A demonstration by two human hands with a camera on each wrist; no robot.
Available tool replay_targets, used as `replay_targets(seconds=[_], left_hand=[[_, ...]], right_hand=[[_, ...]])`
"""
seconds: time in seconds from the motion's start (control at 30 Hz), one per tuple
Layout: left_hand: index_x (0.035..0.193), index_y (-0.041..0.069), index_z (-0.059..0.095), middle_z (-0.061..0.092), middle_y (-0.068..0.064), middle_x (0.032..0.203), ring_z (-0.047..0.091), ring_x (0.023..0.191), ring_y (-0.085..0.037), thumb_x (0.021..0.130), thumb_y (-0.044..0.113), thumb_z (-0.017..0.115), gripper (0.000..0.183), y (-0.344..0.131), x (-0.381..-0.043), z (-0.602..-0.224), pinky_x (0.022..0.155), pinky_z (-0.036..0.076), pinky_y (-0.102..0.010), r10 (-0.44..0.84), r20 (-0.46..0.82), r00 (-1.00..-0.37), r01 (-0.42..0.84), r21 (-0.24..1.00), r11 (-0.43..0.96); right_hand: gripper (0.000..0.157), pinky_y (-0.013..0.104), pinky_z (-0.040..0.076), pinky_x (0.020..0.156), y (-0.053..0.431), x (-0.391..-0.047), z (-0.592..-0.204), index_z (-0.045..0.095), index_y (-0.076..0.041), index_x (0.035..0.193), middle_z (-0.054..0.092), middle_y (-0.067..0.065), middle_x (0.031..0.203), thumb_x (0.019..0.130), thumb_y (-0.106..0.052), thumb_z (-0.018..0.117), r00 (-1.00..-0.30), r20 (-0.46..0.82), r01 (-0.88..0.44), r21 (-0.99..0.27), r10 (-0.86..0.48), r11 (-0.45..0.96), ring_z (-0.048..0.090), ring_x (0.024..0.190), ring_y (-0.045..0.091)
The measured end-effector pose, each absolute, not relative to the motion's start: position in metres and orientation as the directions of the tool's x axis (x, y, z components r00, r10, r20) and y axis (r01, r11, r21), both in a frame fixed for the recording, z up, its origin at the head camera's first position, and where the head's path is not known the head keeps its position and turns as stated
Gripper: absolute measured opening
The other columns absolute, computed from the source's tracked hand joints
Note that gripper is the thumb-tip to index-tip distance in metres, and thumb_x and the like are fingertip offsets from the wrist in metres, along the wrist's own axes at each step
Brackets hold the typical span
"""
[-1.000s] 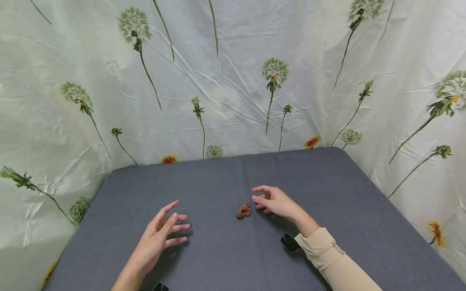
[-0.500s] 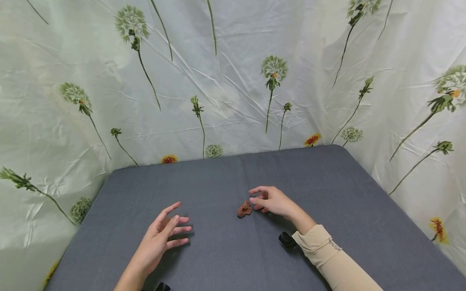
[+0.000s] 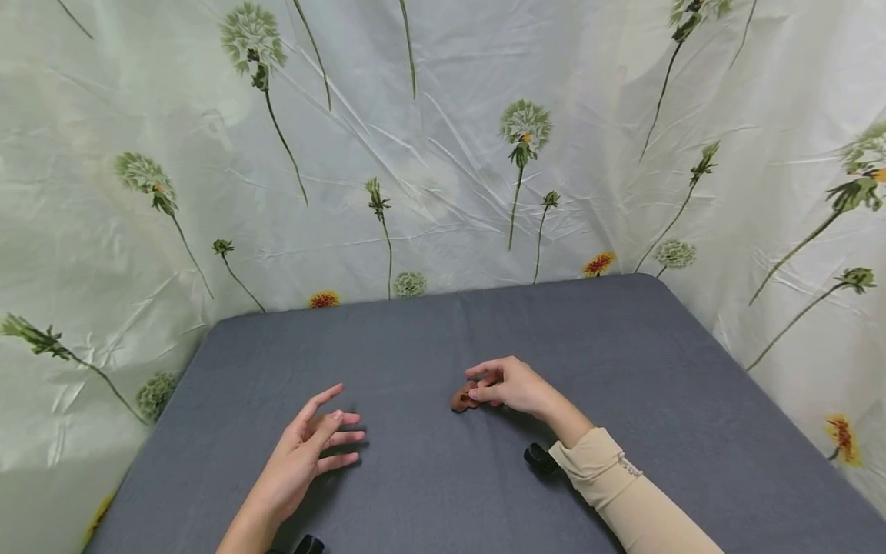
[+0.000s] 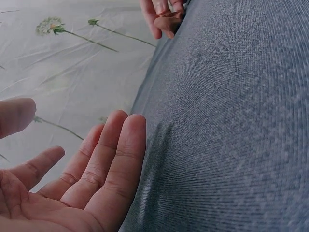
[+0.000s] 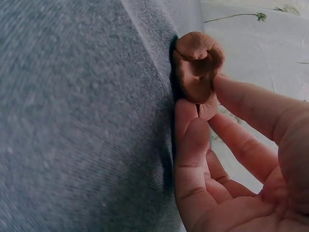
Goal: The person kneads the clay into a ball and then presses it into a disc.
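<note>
A lump of brown clay (image 5: pixel 198 67), folded with a hollow in its middle, lies on the grey cloth near the middle of the table. My right hand (image 3: pixel 515 387) has come to it from the right, fingers curled around its near side. In the right wrist view the thumb (image 5: pixel 246 99) touches one edge of the clay and fingertips reach its lower end. Part of the lump is hidden behind the fingers in the head view. My left hand (image 3: pixel 298 454) hovers over the cloth at the left, fingers spread and relaxed, holding nothing.
Grey cloth (image 3: pixel 388 346) covers the table. A white curtain (image 3: pixel 443 154) printed with dandelions hangs behind and along the sides. Black devices are at the wrists, one (image 3: pixel 540 459) under the right and one (image 3: pixel 309 545) at the lower left.
My right hand has moved left from beside the clay lump and closed its fingers around it. The lump stays in about the same place. My left hand has barely moved.
</note>
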State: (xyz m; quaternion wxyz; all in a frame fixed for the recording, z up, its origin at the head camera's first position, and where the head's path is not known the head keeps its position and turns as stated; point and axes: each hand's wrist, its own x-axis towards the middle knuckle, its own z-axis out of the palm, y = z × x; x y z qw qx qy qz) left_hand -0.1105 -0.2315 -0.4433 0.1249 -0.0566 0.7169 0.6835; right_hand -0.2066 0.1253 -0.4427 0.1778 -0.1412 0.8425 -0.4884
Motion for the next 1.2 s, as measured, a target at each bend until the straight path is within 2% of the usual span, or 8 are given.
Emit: replay_targets(seconds=[0.3, 0.57, 0.77, 0.93, 1.07, 1.2], left_hand=[[0.166, 0.024, 0.035, 0.065, -0.019, 0.138, 0.076, 0.114, -0.025, 0.115, 0.028, 0.054, 0.054, -0.228, -0.112, -0.444, 0.090, 0.065, -0.044, 0.087, -0.265, -0.960, -0.261, 0.964, 0.049], [0.165, 0.022, 0.036, 0.068, -0.017, 0.135, 0.077, 0.112, -0.023, 0.115, 0.028, 0.055, 0.054, -0.223, -0.111, -0.444, 0.090, 0.065, -0.044, 0.085, -0.260, -0.962, -0.258, 0.965, 0.041], [0.164, 0.021, 0.039, 0.068, -0.017, 0.136, 0.077, 0.113, -0.023, 0.115, 0.029, 0.055, 0.052, -0.211, -0.109, -0.435, 0.091, 0.065, -0.043, 0.077, -0.245, -0.966, -0.243, 0.969, 0.036], [0.162, 0.022, 0.042, 0.062, -0.020, 0.145, 0.073, 0.123, -0.027, 0.113, 0.041, 0.057, 0.055, -0.190, -0.110, -0.424, 0.093, 0.065, -0.041, 0.087, -0.217, -0.972, -0.214, 0.976, 0.034], [0.163, 0.022, 0.041, 0.052, -0.020, 0.158, 0.061, 0.141, -0.033, 0.115, 0.054, 0.044, 0.058, -0.166, -0.116, -0.414, 0.105, 0.060, -0.045, 0.140, -0.170, -0.975, -0.166, 0.985, 0.045], [0.168, 0.021, 0.032, 0.039, -0.017, 0.170, 0.040, 0.158, -0.037, 0.115, 0.061, 0.027, 0.066, -0.139, -0.124, -0.407, 0.123, 0.042, -0.059, 0.212, -0.096, -0.973, -0.092, 0.995, 0.026]], right_hand=[[0.031, 0.027, 0.058, 0.074, 0.127, -0.202, -0.444, 0.078, -0.001, 0.126, 0.079, 0.009, 0.102, 0.098, -0.011, 0.080, -0.909, -0.121, -0.093, -0.874, -0.398, 0.477, 0.067, 0.082, 0.008], [0.026, 0.027, 0.055, 0.070, 0.130, -0.194, -0.443, 0.077, 0.002, 0.120, 0.074, 0.010, 0.096, 0.098, -0.012, 0.080, -0.930, -0.064, -0.091, -0.915, -0.362, 0.394, 0.064, 0.077, 0.011], [0.028, 0.028, 0.060, 0.078, 0.133, -0.178, -0.437, 0.075, 0.002, 0.126, 0.075, 0.012, 0.105, 0.102, -0.014, 0.076, -0.938, -0.035, -0.082, -0.945, -0.346, 0.317, 0.073, 0.088, 0.018], [0.033, 0.029, 0.061, 0.082, 0.132, -0.161, -0.434, 0.072, 0.005, 0.130, 0.076, 0.016, 0.111, 0.103, -0.013, 0.075, -0.945, 0.007, -0.093, -0.965, -0.328, 0.247, 0.076, 0.095, 0.022], [0.037, 0.030, 0.061, 0.084, 0.127, -0.151, -0.430, 0.070, 0.006, 0.133, 0.076, 0.017, 0.114, 0.102, -0.015, 0.076, -0.948, 0.032, -0.102, -0.973, -0.317, 0.207, 0.077, 0.098, 0.026], [0.036, 0.029, 0.061, 0.086, 0.121, -0.144, -0.427, 0.072, 0.001, 0.133, 0.077, 0.017, 0.119, 0.102, -0.017, 0.076, -0.956, 0.047, -0.098, -0.981, -0.288, 0.166, 0.077, 0.098, 0.017]])
